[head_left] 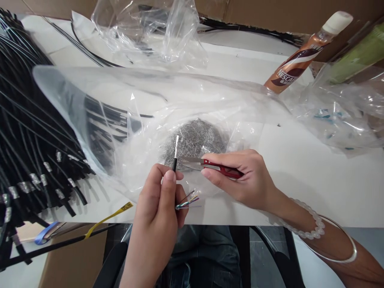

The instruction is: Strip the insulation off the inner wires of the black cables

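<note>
My left hand (160,200) is closed on a thin black cable (174,164) held upright, its tip wrapped in silver foil (176,146). Thin coloured wires (187,201) stick out beside my fingers. My right hand (240,176) is closed on small red-handled snips (210,165), whose blades point left and sit right at the cable just below the foil. Both hands hover over a clear plastic bag (144,120) that holds a grey pile of shredded foil (195,140).
A large bundle of black cables with foil ends (33,136) fills the left of the white table (315,172). More crumpled plastic bags (150,32) lie at the back and right. A brown Nescafe bottle (303,54) lies at the back right. Yellow tape (111,217) hangs over the front edge.
</note>
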Tool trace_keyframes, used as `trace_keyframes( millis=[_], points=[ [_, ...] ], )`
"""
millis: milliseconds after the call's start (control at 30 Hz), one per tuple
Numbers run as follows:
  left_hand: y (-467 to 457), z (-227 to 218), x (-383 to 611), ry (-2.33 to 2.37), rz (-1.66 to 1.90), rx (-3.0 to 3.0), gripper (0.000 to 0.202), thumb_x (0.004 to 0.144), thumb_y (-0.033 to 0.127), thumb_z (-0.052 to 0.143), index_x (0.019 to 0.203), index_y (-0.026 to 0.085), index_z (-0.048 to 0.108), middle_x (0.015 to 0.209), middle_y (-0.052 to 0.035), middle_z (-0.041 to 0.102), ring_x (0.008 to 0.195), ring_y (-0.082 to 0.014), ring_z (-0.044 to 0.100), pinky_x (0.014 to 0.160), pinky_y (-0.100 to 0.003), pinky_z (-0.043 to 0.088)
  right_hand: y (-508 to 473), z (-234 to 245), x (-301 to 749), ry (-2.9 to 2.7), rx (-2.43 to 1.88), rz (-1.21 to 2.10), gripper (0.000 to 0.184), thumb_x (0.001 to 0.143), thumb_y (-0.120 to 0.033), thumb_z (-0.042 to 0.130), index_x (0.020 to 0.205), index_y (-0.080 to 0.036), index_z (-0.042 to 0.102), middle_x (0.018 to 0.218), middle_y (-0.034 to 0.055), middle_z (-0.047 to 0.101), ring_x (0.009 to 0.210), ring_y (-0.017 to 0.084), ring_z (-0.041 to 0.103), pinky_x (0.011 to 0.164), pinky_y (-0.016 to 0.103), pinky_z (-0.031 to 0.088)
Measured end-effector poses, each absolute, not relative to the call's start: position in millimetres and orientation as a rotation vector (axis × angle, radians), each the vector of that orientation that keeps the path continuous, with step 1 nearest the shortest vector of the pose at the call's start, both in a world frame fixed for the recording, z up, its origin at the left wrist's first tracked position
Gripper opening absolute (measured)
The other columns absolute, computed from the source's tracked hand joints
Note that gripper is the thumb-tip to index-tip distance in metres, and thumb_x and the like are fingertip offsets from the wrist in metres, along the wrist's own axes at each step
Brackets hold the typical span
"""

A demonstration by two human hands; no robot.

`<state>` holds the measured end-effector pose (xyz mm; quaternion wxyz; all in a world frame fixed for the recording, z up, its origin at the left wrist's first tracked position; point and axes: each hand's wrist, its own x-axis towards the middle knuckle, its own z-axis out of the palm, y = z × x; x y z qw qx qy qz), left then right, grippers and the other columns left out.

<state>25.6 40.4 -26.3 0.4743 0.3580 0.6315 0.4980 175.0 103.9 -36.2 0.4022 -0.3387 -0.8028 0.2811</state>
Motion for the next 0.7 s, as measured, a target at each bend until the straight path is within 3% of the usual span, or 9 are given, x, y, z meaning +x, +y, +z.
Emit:
trace_keyframes(
  millis=[167,400,700],
  points=[
    [37.1,-18.3,24.3,1.514,1.203,0.877,0.024,0.096,0.035,0.04,0.083,0.019,0.052,0.047,0.0058,0.036,0.038,-0.0052,0.03,0.042,-0.018,0.03,103.0,-36.8,174.5,-2.002,-0.782,0.708,0.015,0.081,-0.021,0.064,0.077,-0.006,0.067,0.056,-0.002,0.045,0.05,0.002,0.032,0.046,0.014,0.031],
    [36.7,-24.3,20.9,1.436,1.206,0.874,0.024,0.097,0.035,0.041,0.081,0.019,0.052,0.042,0.0065,0.031,0.036,-0.0043,0.029,0.04,-0.016,0.029,102.9,-35.7,173.5,-1.982,-0.755,0.726,0.009,0.076,-0.012,0.067,0.083,-0.006,0.068,0.058,-0.0031,0.045,0.052,0.002,0.032,0.048,0.012,0.031],
    [34.3,-20.4,28.2,1.501,1.298,0.835,0.021,0.094,0.029,0.044,0.078,0.019,0.052,0.042,0.0073,0.031,0.037,-0.0041,0.026,0.043,-0.016,0.029,103.9,-38.0,173.9,-2.015,-0.784,0.717,0.005,0.08,-0.014,0.064,0.078,-0.009,0.066,0.057,-0.0034,0.042,0.051,0.002,0.032,0.048,0.013,0.03]
  ],
)
